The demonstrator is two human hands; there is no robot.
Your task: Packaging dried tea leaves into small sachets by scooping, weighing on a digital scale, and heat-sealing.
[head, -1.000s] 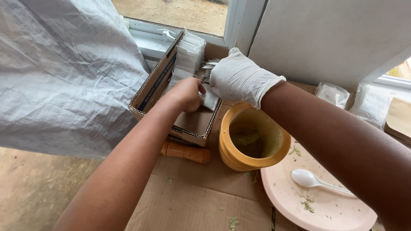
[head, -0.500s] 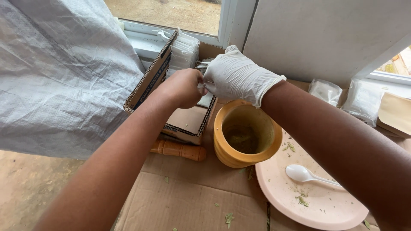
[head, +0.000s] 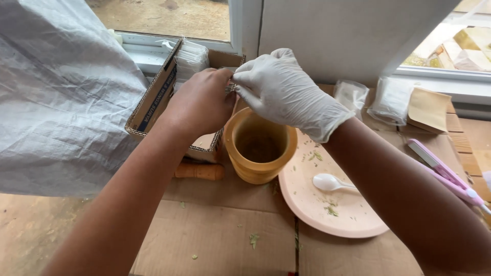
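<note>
Two hands meet just above the rim of a yellow mortar, thick-walled, rounded and smooth, with a dark hollow inside. The left hand is bare, its fingers curled in; the right hand wears a thin white glove that wrinkles over the knuckles. Both pinch a small thing between their fingertips, right where the hands touch; it is too small and too hidden to tell what it is.

Behind the left hand stands an open cardboard box of brown corrugated board, its flap raised, with a stack of white packets at its far end. A turned wooden pestle lies flat between the box and the mortar, partly under the forearm.

Just right of the mortar, touching it, lies a pale pink oval plate, matte and sprinkled with green flakes. A glossy white plastic spoon rests on it.

Everything sits on flat sheets of cardboard, dotted with more green crumbs. A crinkled grey woven sack fills the left side. Clear plastic bags and a tan paper pouch lie near the window sill, and a pink long-handled tool lies at the far right.
</note>
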